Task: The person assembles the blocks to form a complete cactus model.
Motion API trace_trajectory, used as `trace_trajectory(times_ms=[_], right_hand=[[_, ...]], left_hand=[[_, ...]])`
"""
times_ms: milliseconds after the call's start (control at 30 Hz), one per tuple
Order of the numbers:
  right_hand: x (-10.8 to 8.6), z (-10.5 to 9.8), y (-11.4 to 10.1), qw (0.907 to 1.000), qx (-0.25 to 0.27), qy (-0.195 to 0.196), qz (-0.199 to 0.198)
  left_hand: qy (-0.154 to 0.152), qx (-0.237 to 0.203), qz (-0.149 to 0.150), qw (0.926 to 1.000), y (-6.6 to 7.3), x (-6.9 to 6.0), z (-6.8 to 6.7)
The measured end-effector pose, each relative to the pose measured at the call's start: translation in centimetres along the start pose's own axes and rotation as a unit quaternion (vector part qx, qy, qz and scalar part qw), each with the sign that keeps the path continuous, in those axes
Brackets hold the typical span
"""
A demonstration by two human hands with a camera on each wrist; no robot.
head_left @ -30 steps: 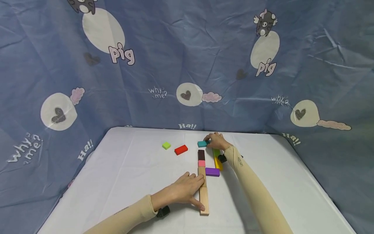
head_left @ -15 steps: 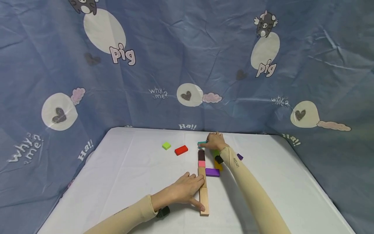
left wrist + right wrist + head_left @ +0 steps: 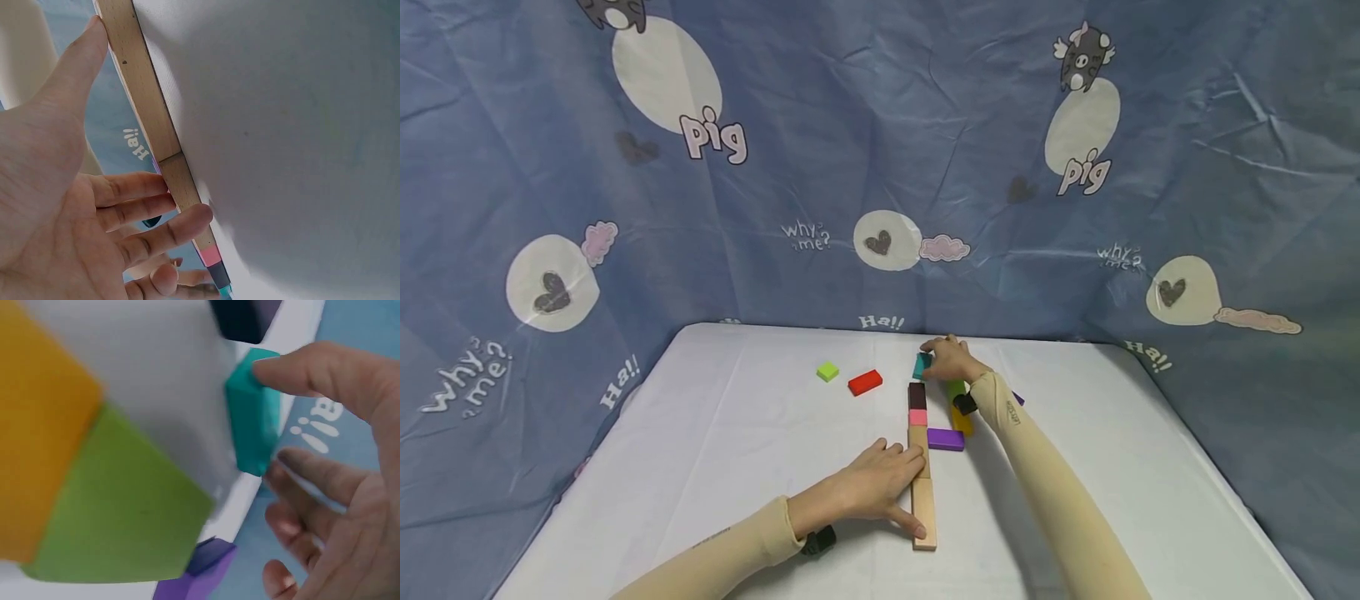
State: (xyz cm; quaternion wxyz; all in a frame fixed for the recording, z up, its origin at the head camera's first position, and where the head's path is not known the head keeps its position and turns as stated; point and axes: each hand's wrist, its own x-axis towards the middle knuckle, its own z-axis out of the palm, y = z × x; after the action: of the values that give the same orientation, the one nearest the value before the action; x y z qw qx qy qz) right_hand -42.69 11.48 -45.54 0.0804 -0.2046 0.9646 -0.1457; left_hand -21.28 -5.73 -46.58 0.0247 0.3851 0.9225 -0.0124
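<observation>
Two plain wooden blocks (image 3: 923,508) (image 3: 140,81), a pink block (image 3: 917,417) and a dark brown block (image 3: 917,396) lie end to end in a line. My left hand (image 3: 872,485) rests against the wooden blocks, thumb on the near one and fingertips on the farther one. Past the dark end, my right hand (image 3: 953,360) holds a teal block (image 3: 921,365) between thumb and fingers; in the right wrist view the teal block (image 3: 253,419) has the thumb on one end and a fingertip at the other.
A purple block (image 3: 945,439) touches the line's right side. Green (image 3: 955,390) and yellow (image 3: 961,421) blocks lie under my right wrist, with another purple block (image 3: 1018,398) beyond. Red (image 3: 865,382) and lime (image 3: 827,372) blocks lie back left.
The teal block has turned from lying crosswise to pointing nearly along the line, and my right hand has shifted its grip on it. My left hand has stayed in place.
</observation>
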Motion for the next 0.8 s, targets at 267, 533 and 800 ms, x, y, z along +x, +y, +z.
trace_trajectory(times_ms=[267, 533, 800], right_hand=[[-0.14, 0.34, 0.59, 0.9999, -0.011, 0.002, 0.008], [-0.11, 0.21, 0.53, 1.0, 0.008, -0.005, -0.002], [-0.07, 0.35, 0.25, 0.9999, 0.007, -0.01, -0.012]], left_hand=[[-0.004, -0.003, -0.001, 1.0, 0.12, 0.0, -0.16], [0.009, 0.0, 0.005, 0.9999, 0.1, -0.16, -0.08], [0.015, 0.004, 0.009, 0.9998, 0.07, -0.18, -0.04]])
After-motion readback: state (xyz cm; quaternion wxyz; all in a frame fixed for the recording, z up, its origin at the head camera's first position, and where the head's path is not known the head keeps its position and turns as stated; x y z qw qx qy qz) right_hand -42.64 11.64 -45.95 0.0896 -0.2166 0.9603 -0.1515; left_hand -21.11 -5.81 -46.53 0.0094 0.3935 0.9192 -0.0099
